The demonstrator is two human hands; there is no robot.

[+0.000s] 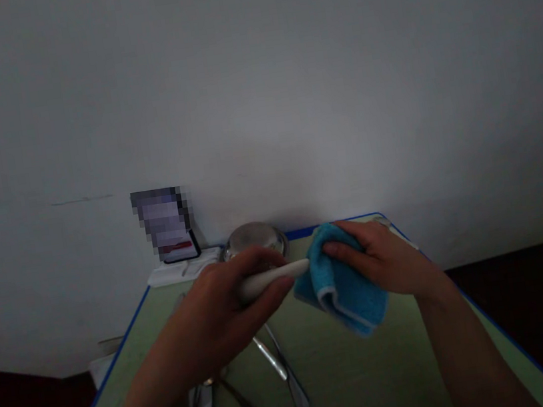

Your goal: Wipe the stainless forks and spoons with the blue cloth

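My left hand [235,303] is closed round the pale handle of a utensil [274,277], held level above the table. The utensil's far end goes into a folded blue cloth [338,285] and is hidden there. My right hand [380,255] grips that cloth from the right, with fingers pinched over its top. Both hands hover over the middle of a green table [370,371] with a blue edge.
A metal bowl [253,238] stands at the table's far edge by the white wall. Several metal utensils [278,364] lie on the table under my left hand. A phone [176,244] leans on a white stand at the back left. Dark floor lies either side.
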